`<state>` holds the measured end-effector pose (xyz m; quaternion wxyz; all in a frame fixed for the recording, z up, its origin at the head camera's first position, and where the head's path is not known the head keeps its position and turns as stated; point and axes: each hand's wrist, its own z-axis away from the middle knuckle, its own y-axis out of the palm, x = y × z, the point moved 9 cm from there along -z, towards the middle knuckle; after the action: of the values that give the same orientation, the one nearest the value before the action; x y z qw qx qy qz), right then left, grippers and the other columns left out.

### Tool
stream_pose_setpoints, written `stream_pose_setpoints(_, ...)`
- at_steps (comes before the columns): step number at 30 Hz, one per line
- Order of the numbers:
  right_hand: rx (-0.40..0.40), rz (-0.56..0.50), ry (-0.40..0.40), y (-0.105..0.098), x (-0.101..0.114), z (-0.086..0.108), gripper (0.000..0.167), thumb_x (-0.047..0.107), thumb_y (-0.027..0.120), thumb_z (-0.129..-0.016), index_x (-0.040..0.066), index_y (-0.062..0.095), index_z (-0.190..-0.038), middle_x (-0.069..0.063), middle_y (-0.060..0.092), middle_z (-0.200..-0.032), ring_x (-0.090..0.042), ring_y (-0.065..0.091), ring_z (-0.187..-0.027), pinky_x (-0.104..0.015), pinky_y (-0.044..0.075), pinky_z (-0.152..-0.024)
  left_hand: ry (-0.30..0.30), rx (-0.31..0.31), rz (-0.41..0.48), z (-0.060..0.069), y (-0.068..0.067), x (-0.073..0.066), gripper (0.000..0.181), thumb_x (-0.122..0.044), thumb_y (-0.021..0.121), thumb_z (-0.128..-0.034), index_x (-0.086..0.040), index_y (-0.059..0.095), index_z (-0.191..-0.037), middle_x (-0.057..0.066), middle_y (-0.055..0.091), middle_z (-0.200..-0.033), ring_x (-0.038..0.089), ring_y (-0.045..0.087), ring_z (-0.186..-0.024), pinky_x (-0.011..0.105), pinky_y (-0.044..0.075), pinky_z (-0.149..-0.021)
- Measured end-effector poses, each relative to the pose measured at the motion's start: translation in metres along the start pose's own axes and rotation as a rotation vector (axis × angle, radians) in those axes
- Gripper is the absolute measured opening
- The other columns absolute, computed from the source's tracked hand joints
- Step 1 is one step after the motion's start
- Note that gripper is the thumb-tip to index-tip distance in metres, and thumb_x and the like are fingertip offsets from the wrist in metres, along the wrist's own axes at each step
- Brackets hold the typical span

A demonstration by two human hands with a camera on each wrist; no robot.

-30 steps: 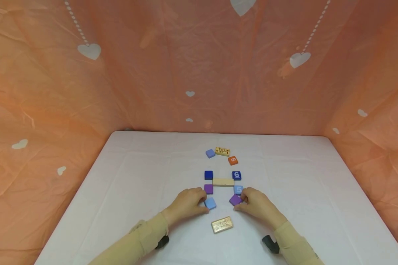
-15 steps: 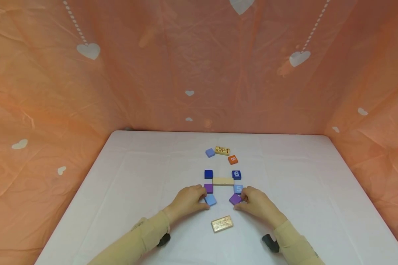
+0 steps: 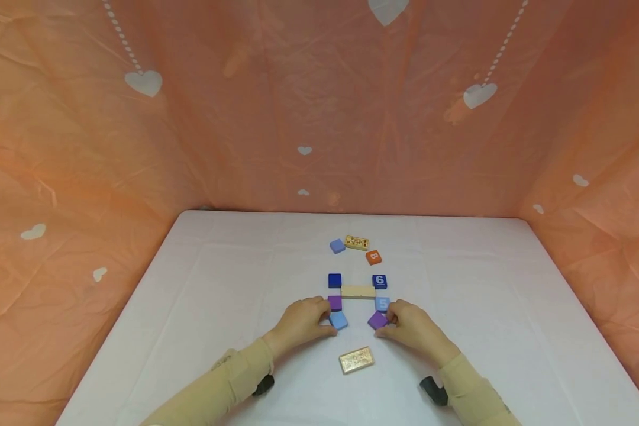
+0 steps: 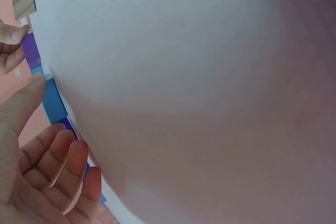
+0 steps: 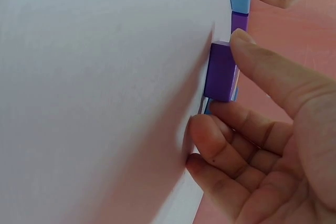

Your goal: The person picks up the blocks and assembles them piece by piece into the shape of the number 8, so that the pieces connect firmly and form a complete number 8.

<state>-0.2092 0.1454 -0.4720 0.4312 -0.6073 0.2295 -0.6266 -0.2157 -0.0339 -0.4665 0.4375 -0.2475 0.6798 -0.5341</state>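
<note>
Thumb and fingertips of the left hand [image 3: 300, 322] pinch a light blue tile [image 3: 338, 320] lying turned on the white table. In the left wrist view, the thumb is at one end of this tile [image 4: 54, 100] and a finger at the other. Just beyond lies a purple tile [image 3: 335, 303], partly behind the fingers. The right hand [image 3: 418, 332] pinches another purple tile [image 3: 377, 320], also turned, below a light blue tile marked 5 [image 3: 381, 303]. The right wrist view has this purple tile [image 5: 220, 72] between thumb and index finger.
A pale wooden bar [image 3: 358, 292] spans between the two tile columns, topped by a dark blue tile [image 3: 334, 280] and one marked 6 [image 3: 380, 281]. Farther back are a periwinkle tile [image 3: 338, 246], gold bar [image 3: 357, 242] and orange tile [image 3: 373, 257]. Nearer lies another gold bar [image 3: 356, 360].
The left hand and its light blue tile have shifted slightly away from the person, nearer the left purple tile. The right hand looks unmoved, with its purple tile in the same place.
</note>
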Motion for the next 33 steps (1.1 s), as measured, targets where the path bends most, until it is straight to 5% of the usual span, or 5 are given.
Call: stream_pose_setpoints(33, -0.003, 0.009, 0.004, 0.0008, -0.003, -0.0005, 0.026, 0.027, 0.077, -0.073, 0.012, 0.057, -0.078, 0.002, 0.052, -0.073, -0.011, 0.045, -0.067, -0.023, 0.039, -0.058, 0.008, 0.003, 0.011, -0.002, 0.0016, 0.0009, 0.033, -0.042, 0.074, -0.0735, -0.015, 0.055, -0.076, -0.008, 0.048, -0.069, 0.004, 0.038, -0.059, 0.019, 0.033, -0.055)
